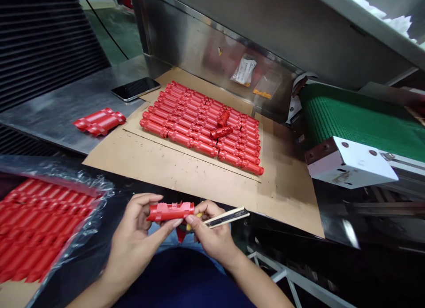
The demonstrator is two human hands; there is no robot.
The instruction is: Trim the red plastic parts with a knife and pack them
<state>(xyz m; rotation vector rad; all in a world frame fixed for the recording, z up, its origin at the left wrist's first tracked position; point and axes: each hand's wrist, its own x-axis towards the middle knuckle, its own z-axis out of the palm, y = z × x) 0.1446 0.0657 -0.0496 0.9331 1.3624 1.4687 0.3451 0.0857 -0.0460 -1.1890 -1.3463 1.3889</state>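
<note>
My left hand [133, 239] grips the left end of a red plastic tubular part [172, 211], held level in front of my body with its notched side up. At the part's right end, my right hand [214, 237] pinches with thumb and fingers. That hand also holds what looks like a utility knife [227, 217], its cream and black handle sticking out to the right; its yellow front end is partly covered by my fingers. Beyond the hands, rows of similar red parts [195, 144] lie on cardboard, with two loose parts [222, 131] on top.
Brown cardboard [166, 168] covers the metal table. At the left are a phone [136, 89], a few red parts [99, 121] and a plastic-lined box of red parts [43, 228]. Small plastic bags [244, 71] are at the back panel. A green conveyor belt [361, 117] stands at right.
</note>
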